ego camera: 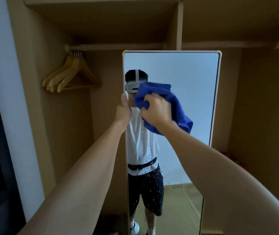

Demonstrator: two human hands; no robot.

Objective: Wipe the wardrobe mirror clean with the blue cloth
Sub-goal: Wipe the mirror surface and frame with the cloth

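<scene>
Wiping step in hand: right hand (157,110) gripping bunched blue cloth (165,106) against wardrobe mirror (186,73) near its left edge, upper half; left hand (123,109) clasping mirror's left edge. Droplets (152,177) lower down; next move likely downward strokes there.

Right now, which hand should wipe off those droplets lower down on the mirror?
Right. The right hand already grips the blue cloth against the mirror, above the droplets. The left hand grips the mirror's left edge, probably steadying it.
</scene>
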